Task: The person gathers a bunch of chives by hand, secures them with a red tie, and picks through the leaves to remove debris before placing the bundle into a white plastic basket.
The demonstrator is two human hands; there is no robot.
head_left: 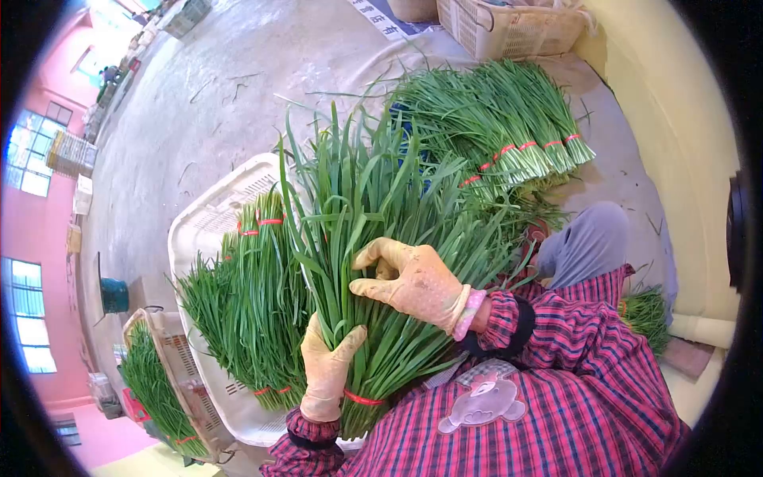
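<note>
Head view, near to far. Item: bunch [373, 350], long green blades, on the wearer's lap side, base toward the body, tips pointing away. Red band [363, 398] already on near the base.
L hand [324, 374], gloved: clasping the bunch just above the band, thumb in front, fingers mostly hidden. R hand [421, 282], gloved: thumb & index curved in at mid-blade; can't tell if a blade is pinched. Both cuffs plaid.
Status, as I see it from my end: banding on this one looks done; it is in hand, not in a crate. Blades spread to its R, approx. same length; can't tell if same bunch or others behind.
Done, adj. L: white crate [230, 413] w/ several banded bunches [258, 294]. Further L: tan crate [179, 366], more greens [151, 381], 1 band visible.
Ahead R: pile [509, 119], bands on several, some overlapped, so full count n/a. Far R: greens [645, 318], status unclear.
Surface: pale sheet [628, 171] under pile, stray blades about; grey floor [199, 119] beyond, scuffed.
Room: yellow wall [683, 87] R; basket [517, 32] beyond pile; dark tub [114, 296] L; pink wall [60, 230] w/ windows [30, 151], far side.
</note>
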